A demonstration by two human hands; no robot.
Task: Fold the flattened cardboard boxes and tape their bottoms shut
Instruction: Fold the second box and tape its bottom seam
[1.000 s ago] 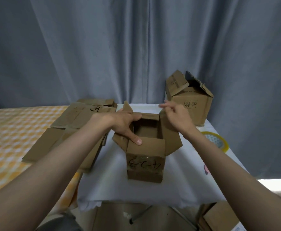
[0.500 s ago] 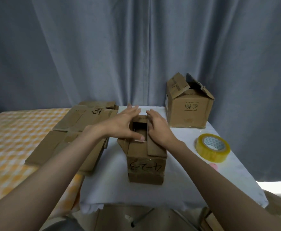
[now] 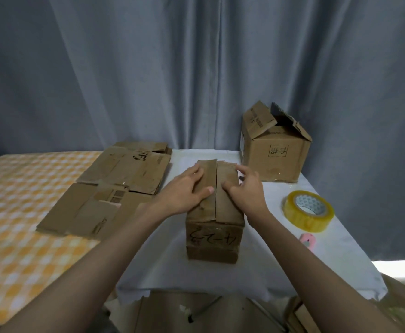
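Left hand (image 3: 184, 192) and right hand (image 3: 246, 189) are covering much of the small box (image 3: 212, 233) top, hiding parts of both flaps; forearms are running off the bottom edge; pink object (image 3: 307, 241) beside the tape roll (image 3: 308, 211) is too blurred to identify; cardboard under the table (image 3: 172, 265) is sitting in shadow, indistinct.

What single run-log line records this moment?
stage: flaps folded shut | left hand: pressing flap | right hand: pressing flap | small box: untaped | tape roll: untouched
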